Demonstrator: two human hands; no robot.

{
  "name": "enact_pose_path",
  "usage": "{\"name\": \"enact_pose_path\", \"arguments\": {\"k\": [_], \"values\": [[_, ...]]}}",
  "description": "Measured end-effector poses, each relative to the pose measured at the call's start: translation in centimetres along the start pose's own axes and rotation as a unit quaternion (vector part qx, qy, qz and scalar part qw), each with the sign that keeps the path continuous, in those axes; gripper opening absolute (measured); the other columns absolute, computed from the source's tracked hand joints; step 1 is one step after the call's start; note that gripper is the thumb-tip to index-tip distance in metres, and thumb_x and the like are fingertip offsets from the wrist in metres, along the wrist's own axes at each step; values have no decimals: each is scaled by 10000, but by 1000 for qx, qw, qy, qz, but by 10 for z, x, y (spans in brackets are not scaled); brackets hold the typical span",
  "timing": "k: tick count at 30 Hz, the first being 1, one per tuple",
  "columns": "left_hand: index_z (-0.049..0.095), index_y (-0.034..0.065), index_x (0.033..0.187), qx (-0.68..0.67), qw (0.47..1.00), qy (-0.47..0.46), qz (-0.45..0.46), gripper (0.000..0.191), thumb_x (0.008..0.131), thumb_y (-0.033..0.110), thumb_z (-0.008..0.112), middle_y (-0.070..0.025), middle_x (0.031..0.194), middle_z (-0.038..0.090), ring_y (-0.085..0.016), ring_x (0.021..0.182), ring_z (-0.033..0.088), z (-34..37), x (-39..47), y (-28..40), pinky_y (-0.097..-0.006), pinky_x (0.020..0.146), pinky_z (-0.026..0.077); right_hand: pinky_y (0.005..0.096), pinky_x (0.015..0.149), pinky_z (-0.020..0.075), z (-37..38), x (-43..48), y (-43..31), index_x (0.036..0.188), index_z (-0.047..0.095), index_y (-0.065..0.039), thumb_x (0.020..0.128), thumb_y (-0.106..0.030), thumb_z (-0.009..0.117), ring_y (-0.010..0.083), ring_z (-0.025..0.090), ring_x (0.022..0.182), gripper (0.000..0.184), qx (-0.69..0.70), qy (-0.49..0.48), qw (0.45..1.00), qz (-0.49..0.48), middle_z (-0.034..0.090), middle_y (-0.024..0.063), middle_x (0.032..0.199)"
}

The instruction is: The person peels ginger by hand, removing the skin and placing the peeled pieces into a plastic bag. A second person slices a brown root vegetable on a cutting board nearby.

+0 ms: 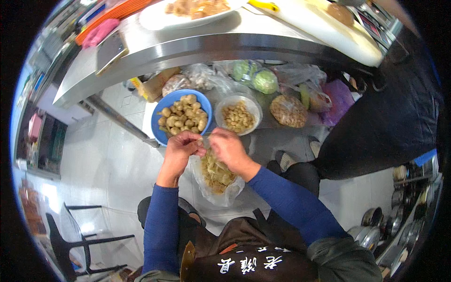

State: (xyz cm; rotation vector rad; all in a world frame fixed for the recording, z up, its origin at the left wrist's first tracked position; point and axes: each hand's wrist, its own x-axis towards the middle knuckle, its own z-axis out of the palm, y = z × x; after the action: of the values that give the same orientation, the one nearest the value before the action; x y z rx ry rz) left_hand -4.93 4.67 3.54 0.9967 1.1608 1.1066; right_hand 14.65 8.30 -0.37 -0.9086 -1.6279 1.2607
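My left hand pinches a small pale piece, perhaps a garlic clove, between thumb and fingertips. Close beside it, my right hand is curled and blurred by motion; whether anything is in its fingers cannot be made out. Below both hands hangs or stands a clear plastic bag with yellowish peelings in it. Just beyond my left hand, a blue bowl holds many small round bulbs, apparently garlic. Beyond my right hand, a whitish bowl contains pale peeled cloves.
Overhead juts a steel table edge bearing a phone, a white plate of food and a cutting board. Bagged cabbages and a bag of brown pieces sit underneath. Another person's dark-clothed leg is at right; a chair stands lower left.
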Motion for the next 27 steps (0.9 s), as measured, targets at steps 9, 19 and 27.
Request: {"name": "enact_pose_path", "arguments": {"k": [9, 19, 27], "values": [[673, -78, 1135, 14, 999, 21, 34, 172, 981, -9, 641, -141, 978, 738, -238, 837, 745, -8, -2, -6, -365, 776, 627, 309, 546, 527, -10, 39, -1, 978, 687, -56, 1050, -177, 607, 135, 649, 614, 162, -21, 55, 979, 197, 700, 30, 760], [709, -87, 1025, 23, 993, 84, 78, 104, 973, -5, 671, -105, 844, 740, -181, 682, 720, -17, -7, -3, -320, 634, 601, 537, 776, 530, 4, -4, 49, 1020, 695, -68, 953, -190, 613, 447, 690, 889, 161, -364, -177, 914, 18, 731, 189, 951], [737, -62, 940, 278, 950, 81, 118, 97, 929, 30, 708, -107, 759, 744, -167, 673, 728, 1, -22, -7, -318, 611, 573, 337, 639, 509, 12, -7, -28, 998, 654, -5, 1071, -225, 620, 140, 613, 680, 234, -103, -108, 986, 68, 663, 51, 811]]}}
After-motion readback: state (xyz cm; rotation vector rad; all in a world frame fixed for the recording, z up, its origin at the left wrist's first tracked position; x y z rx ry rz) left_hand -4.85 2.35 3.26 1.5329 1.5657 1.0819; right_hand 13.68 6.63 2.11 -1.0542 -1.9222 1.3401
